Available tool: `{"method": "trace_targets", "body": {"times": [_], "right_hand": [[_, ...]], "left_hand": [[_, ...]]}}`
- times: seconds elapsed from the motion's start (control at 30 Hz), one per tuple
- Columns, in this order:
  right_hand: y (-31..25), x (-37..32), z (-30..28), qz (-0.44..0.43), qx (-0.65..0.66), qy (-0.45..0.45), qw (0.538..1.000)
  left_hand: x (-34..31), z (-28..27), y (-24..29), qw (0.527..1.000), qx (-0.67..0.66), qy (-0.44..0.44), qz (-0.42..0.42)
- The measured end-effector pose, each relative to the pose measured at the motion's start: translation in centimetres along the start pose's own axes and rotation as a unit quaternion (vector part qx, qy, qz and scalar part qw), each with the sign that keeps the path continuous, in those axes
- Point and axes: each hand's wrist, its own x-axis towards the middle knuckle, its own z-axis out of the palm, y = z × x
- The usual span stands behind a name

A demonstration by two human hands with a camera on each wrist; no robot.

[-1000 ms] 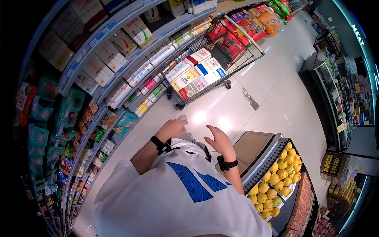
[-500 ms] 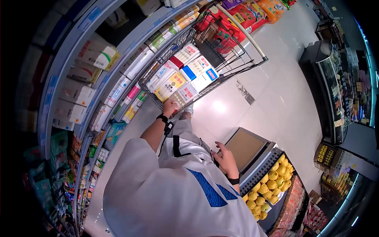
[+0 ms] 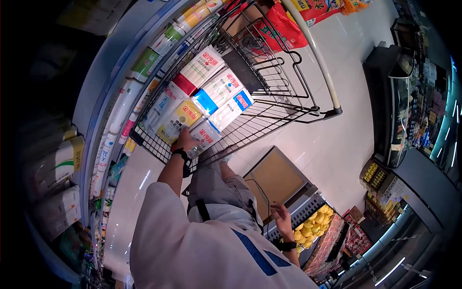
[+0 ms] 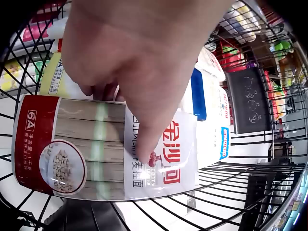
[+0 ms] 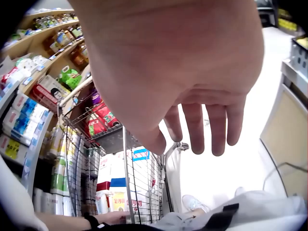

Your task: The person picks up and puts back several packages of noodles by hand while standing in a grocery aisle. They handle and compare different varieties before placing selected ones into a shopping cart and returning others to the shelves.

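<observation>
My left hand (image 3: 185, 141) reaches into the shopping cart (image 3: 269, 113) at its near end. It grips a clear-fronted noodle pack (image 4: 89, 149) with a red end and white label, the thumb across the label and the fingertips down behind the pack's far edge. Beside it lies a yellow-and-white noodle pack (image 3: 188, 114). Several more white packs with red and blue bands (image 3: 226, 85) fill the cart around them. My right hand (image 5: 192, 96) hangs over the floor away from the cart, fingers loosely extended, holding nothing.
Shelves (image 3: 103, 144) of packaged goods run close along the cart's left side. Right of my body stands a display with yellow fruit (image 3: 313, 226) and a brown panel (image 3: 276, 176). A glass-fronted counter (image 3: 399, 111) is farther right. Red bags (image 3: 284, 31) lie beyond the cart.
I have stepped closer to the cart. My left hand has gone from in front of my body into the cart and taken hold of the noodle pack. The right hand has lowered to my side.
</observation>
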Motion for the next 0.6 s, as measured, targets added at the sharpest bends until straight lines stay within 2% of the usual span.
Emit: {"method": "trace_targets", "body": {"times": [0.03,0.07,0.1,0.17,0.27,0.37,0.43,0.5,0.53,0.6], "right_hand": [[1.0,0.0,-0.1,0.01,0.073,0.001,0.997],[2.1,0.2,-0.2,0.037,0.107,0.012,0.993],[1.6,0.1,-0.3,0.033,0.082,0.008,0.996],[1.3,0.0,-0.5,0.053,0.074,-0.002,0.996],[0.7,0.1,-0.7,0.064,0.066,-0.004,0.996],[0.7,0.1,-1.1,0.071,0.085,-0.002,0.994],[1.1,0.3,-1.6,0.053,0.052,-0.007,0.997],[1.3,0.6,-1.8,0.045,0.05,-0.013,0.998],[1.1,0.8,-2.0,0.045,0.043,-0.02,0.998],[1.0,1.3,-2.5,0.043,0.031,-0.028,0.998]], "left_hand": [[0.5,0.4,-0.8,0.999,0.01,0.027,0.025],[1.2,0.8,-1.4,1.0,0.01,0.019,0.012],[-0.5,-1.0,1.4,1.0,0.011,0.009,-0.014],[0.4,-0.9,-0.1,1.0,0.012,-0.004,0.018],[-0.6,-2.1,1.4,0.999,0.038,-0.002,0.011],[0.2,-0.2,-0.4,0.998,0.05,0.019,0.033],[-0.5,-0.1,0.1,1.0,0.009,-0.009,0.014],[-0.7,0.9,-0.3,0.999,0.028,-0.001,0.034],[-0.8,1.5,-0.5,0.997,0.049,0.035,0.04],[-0.4,1.6,-0.7,0.997,0.045,0.034,0.045]]}}
